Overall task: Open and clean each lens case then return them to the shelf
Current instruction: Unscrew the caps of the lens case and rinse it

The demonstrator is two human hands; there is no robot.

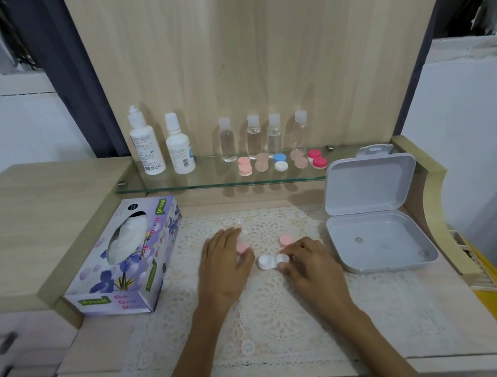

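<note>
One lens case (272, 261) is lying open on the lace mat (272, 314), its two white cups bare and both pink caps off: one cap (285, 239) is sitting at about one o'clock from the case, the other cap (242, 247) at ten o'clock, half under the left hand (226, 264). That hand is resting flat, fingers (230, 236) loosely spread and curled over the cap; I cannot tell whether it is gripping it. The right hand (305, 262) is touching the case's right cup with its fingers (287, 253) bent, steadying it more than pinching.

Judging by this, the opening of the first case is done and the wiping is not yet begun; no tissue is out of the tissue box (125, 256) at nine o'clock. Five more cases (281, 162) are waiting shut on the glass shelf (179, 185) at twelve o'clock, so most of the job looks to be left.

Everything small is smooth, round, hard plastic. The mat is knobbly crochet, likely to snag. At three o'clock a grey hinged box (377, 227) is standing open, glossy and round-cornered. Clear and white bottles (175, 144) are lining the shelf's back.
</note>
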